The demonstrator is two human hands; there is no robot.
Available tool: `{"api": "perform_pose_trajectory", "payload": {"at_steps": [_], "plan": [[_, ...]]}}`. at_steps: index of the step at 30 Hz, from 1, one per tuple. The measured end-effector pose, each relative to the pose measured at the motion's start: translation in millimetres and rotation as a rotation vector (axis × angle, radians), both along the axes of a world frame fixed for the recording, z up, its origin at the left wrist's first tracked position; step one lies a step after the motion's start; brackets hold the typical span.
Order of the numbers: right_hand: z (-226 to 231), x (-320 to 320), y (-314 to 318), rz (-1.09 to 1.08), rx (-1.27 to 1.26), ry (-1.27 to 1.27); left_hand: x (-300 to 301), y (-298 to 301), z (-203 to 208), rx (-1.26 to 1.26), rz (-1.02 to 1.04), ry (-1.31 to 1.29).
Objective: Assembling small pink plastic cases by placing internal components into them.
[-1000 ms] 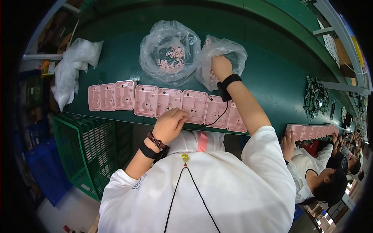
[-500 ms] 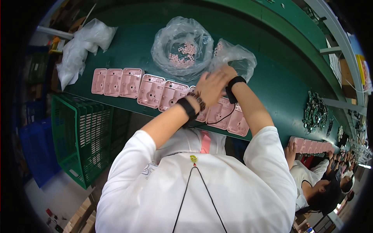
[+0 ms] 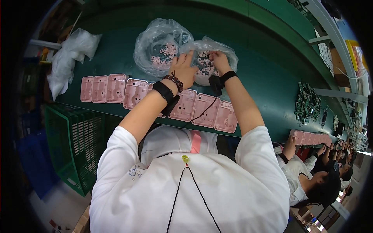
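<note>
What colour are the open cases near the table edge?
The open cases are pale pink, best seen in the head view.

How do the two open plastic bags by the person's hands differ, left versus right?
The right hand reaches into the right bag; no hand is inside the left bag.
The pieces in the left bag look all pink; those in the right bag look pale pink with dark patches among them.
Both bags are see-through, hold small pieces and sit on the green table.
</note>
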State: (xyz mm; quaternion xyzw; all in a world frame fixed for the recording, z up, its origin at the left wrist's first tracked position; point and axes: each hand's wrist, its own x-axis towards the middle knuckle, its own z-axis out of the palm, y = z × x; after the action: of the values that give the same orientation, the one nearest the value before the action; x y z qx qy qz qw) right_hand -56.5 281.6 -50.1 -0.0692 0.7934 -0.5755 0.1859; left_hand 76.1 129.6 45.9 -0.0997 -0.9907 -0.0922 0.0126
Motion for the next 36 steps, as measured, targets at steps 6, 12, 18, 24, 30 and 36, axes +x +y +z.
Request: {"api": "perform_pose_trajectory", "payload": {"at_steps": [6, 12, 18, 24, 30, 36], "plan": [[62, 54, 4, -0.08, -0.211, -0.218, 20, 27, 5, 1.01, 0.339, 0.084], [136, 169, 14, -0.038, 0.039, 0.538, 77, 79, 41, 2.624, 0.889, -1.039], [141, 208, 50, 0.105, 0.015, 0.844, 98, 110, 48, 2.567, 0.669, -1.083], [143, 223, 64, 0.022, 0.029, 0.87, 98, 123, 53, 2.475, 0.898, -1.105], [140, 229, 79, 0.006, 0.085, 0.942, 100, 126, 53, 2.446, 0.858, -1.113], [144, 238, 95, -0.075, 0.167, 0.827, 105, 133, 47, 2.305, 1.019, -1.077]]}}
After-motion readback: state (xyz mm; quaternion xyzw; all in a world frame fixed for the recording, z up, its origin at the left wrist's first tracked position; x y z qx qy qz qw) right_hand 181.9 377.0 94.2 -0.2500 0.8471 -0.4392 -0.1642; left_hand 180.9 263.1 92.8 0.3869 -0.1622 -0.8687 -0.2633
